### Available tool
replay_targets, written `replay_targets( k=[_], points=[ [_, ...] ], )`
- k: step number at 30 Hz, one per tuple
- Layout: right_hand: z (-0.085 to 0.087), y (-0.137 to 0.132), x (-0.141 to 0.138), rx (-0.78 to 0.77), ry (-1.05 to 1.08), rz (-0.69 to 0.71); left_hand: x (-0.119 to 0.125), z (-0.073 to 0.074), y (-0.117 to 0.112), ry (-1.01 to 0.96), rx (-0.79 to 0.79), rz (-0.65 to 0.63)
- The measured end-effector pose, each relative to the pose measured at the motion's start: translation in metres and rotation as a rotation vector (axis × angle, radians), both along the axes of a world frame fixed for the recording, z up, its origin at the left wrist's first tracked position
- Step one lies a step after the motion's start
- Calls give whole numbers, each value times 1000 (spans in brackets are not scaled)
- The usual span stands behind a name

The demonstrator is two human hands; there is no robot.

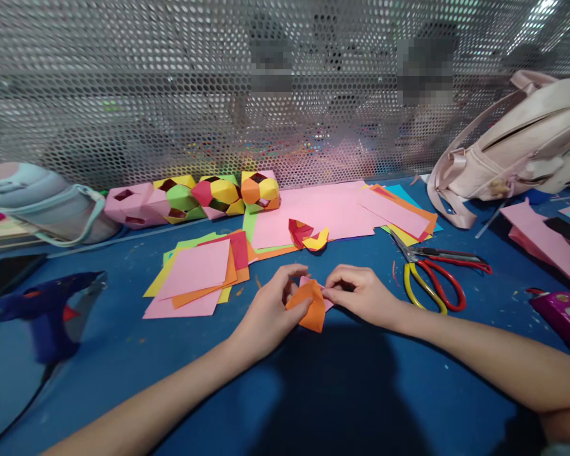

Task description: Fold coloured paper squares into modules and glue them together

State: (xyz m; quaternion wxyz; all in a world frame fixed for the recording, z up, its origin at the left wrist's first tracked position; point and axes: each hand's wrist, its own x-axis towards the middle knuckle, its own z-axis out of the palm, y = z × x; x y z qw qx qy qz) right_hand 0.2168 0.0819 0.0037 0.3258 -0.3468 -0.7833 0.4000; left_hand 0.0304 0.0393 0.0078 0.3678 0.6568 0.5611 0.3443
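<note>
My left hand [273,301] grips a folded orange paper piece [315,310], its thumb lying across the front. A bit of pink paper [329,304] shows behind the orange one. My right hand [356,292] pinches the right side of these papers between thumb and fingertips. Just beyond my hands lies a small folded red and yellow paper piece [317,240]. Left of my left hand is a pile of coloured paper squares [194,269], with pink on top. Whether the orange and pink pieces are joined I cannot tell.
Several folded paper balls [180,206] stand in a row along the perforated metal screen [171,114]. Large pink sheets [313,209] lie at the back. Scissors [427,278] are to the right, a blue glue gun [52,310] to the left. A pink backpack [517,145] sits back right.
</note>
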Motion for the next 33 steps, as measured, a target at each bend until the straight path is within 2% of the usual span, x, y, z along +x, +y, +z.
replay_targets(
  k=[4,7,11,14,17,20,24,29,33],
  points=[
    [7,3,3,166,-44,90,1,3,1,2,2,-32],
    [9,1,3,219,-58,133,4,5,1,73,20,-89],
    [6,-3,3,294,2,49,5,5,2,82,75,-51],
    [3,-6,1,473,-14,12,5,4,2,64,90,-19],
    [1,-8,-1,691,-134,3,8,1,0,94,128,-60],
    [3,-10,-3,806,-234,19,12,-3,-2,75,151,-108],
    [5,-12,-4,795,-261,75,15,-5,-2,19,97,-144],
    [5,-9,-3,704,-240,-23,15,1,1,-103,-42,-130],
    [7,-4,-1,725,-268,-71,15,3,1,-228,-195,-79]
  ],
)
